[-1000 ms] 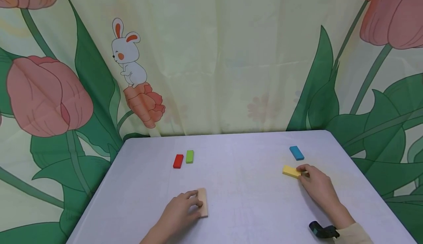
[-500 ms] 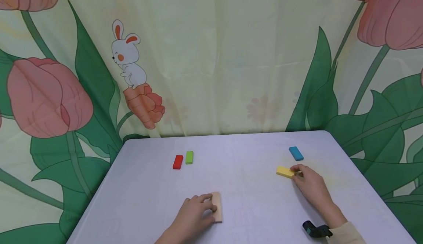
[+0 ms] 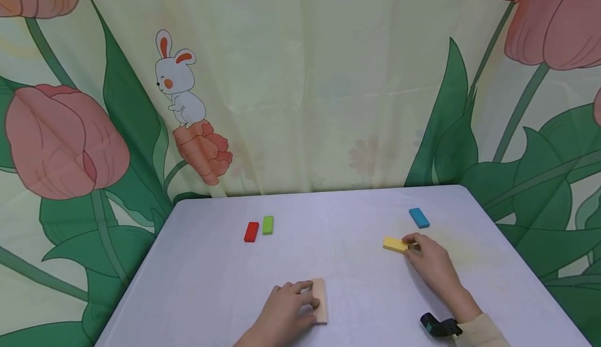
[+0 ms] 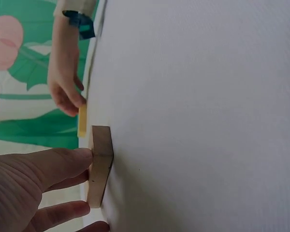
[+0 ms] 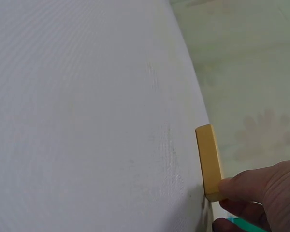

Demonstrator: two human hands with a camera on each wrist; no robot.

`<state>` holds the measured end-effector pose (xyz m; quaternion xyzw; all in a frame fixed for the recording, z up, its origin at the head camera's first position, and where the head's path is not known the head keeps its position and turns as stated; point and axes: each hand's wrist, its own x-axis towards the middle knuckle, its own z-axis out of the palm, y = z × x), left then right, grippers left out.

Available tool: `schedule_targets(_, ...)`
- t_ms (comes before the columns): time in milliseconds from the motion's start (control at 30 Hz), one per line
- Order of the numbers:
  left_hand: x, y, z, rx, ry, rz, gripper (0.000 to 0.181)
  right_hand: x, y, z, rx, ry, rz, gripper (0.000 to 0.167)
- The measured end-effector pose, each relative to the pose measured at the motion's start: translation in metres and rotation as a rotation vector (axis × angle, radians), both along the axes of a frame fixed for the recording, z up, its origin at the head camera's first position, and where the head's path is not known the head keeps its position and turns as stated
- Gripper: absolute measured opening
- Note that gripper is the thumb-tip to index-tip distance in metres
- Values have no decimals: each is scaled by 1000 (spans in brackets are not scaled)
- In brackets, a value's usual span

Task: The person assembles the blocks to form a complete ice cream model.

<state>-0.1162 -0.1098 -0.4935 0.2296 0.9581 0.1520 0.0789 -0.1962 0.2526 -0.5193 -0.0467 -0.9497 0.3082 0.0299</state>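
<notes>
My left hand point(image 3: 285, 311) grips a plain wooden block point(image 3: 322, 309) near the front middle of the table, its thumb and fingertips on the block's left side and top. The left wrist view shows that block point(image 4: 102, 154) against the thumb. On the right, my other hand point(image 3: 433, 264) pinches a yellow block point(image 3: 392, 244) by its right end between thumb and fingers; the free end points left. In the right wrist view the yellow block point(image 5: 209, 159) appears at the thumb tip, its far side hidden. Whether it touches the cloth I cannot tell.
A red block point(image 3: 251, 231) and a green block point(image 3: 267, 225) lie side by side at the back left. Beyond my right hand lies a blue block point(image 3: 419, 218). The white table point(image 3: 197, 284) ends at a curtain point(image 3: 300, 102) printed with tulips and a rabbit.
My left hand has moved right and slightly nearer the front edge with the wooden block. The right hand has carried the yellow block left. Red, green and blue blocks stay put.
</notes>
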Motion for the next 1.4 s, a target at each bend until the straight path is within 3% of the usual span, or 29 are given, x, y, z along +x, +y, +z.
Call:
schedule_targets(700,2,31,3,-5,-70,-31,23,-2,-33,-1,-35,20,26,28)
schedule_targets(1033,4,42,-1,-37,-62,-23,24,-2,-42,0,-38,23,45,27)
schedule_targets(1400,3,49,-3,-61,-82,-62,25,-3,-57,-1,-45,49,59,24)
